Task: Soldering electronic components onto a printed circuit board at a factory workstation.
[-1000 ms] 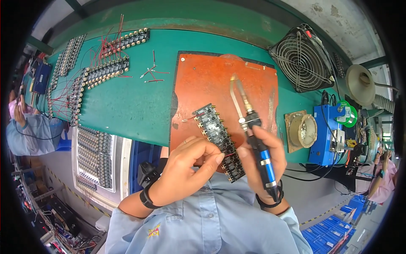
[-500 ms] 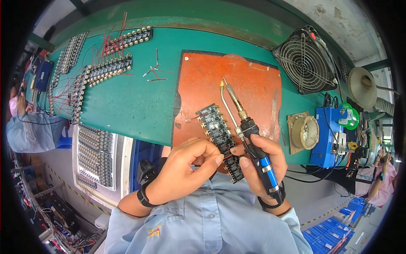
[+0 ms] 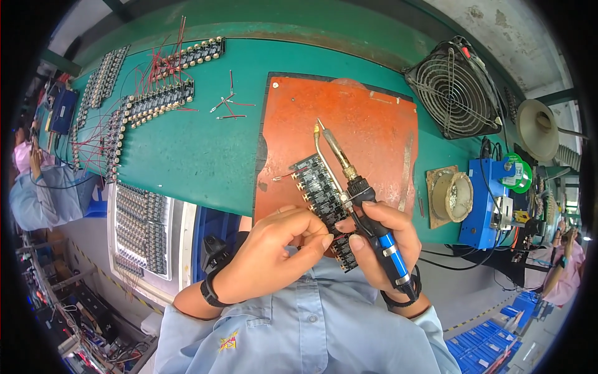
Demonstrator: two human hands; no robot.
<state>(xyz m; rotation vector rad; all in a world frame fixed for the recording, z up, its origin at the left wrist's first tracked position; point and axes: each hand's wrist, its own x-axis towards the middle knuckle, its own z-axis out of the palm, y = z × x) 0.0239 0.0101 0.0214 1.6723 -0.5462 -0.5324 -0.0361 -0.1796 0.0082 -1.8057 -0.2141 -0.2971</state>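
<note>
A soldering iron (image 3: 387, 244) with a blue-banded black handle and a thin side tube is gripped in my right hand (image 3: 398, 240). Its tip points away from me, above the orange mat and clear of the board. A narrow black circuit board (image 3: 319, 192) with brass-coloured parts along its edge slants under both hands, its near end over the mat's front edge. My left hand (image 3: 280, 249) is closed in a pinch beside the board. A thin red wire (image 3: 339, 237) shows at those fingertips, its ends hidden. Another short red wire (image 3: 288, 175) sticks out near the board's far end.
The orange mat (image 3: 349, 106) lies on a green bench. Wired boards (image 3: 159, 103) and several loose red wires (image 3: 232, 100) are at left. A tray of boards (image 3: 140, 230) stands lower left. At right are a fan (image 3: 450, 90), a round pot (image 3: 451, 196) and a blue machine (image 3: 479, 206) with a green spool.
The soldering iron's tip has swung a little to the left and toward me. My left fingertips have shifted slightly right and down, still pinched. The board has barely moved.
</note>
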